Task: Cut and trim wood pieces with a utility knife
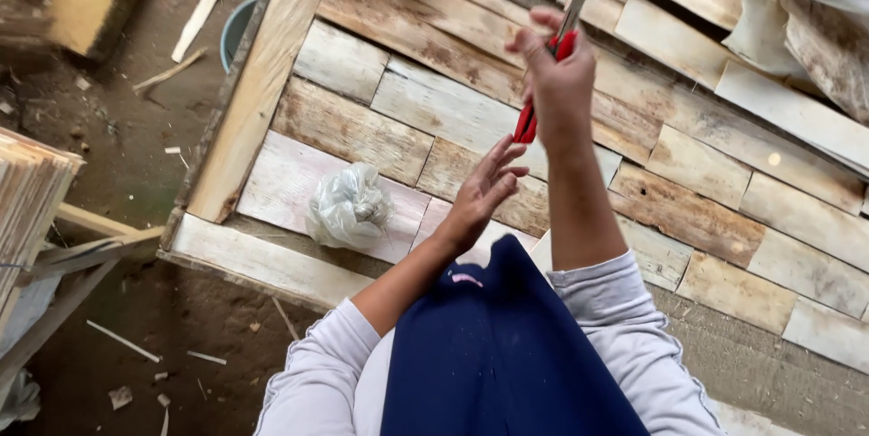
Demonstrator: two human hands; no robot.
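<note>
Red-handled cutter (543, 83), a slim tool with a grey metal blade guide at its upper end, is held in the air over a large panel of rough, pale wooden planks (434, 101) that fills most of the view and lies on a dirt floor (136, 155) littered with splinters. Next in size, a crumpled clear plastic bag (348, 207) sits on the panel near its lower left corner, well apart from the cutter. The right hand (559, 83) grips the cutter with its fingers pressed closed around the handle, the long axis running steeply from the blade guide above the knuckles down and slightly left to the red butt end, which shows below the wrist. The left hand (484, 193) is empty, its fingers spread and slightly curled, and it lies just below and left of that red butt end, near it but seemingly not touching; the gap is hard to judge from this angle. The butt end is thus the part nearest the left hand, while the blade end points away, up the panel.
</note>
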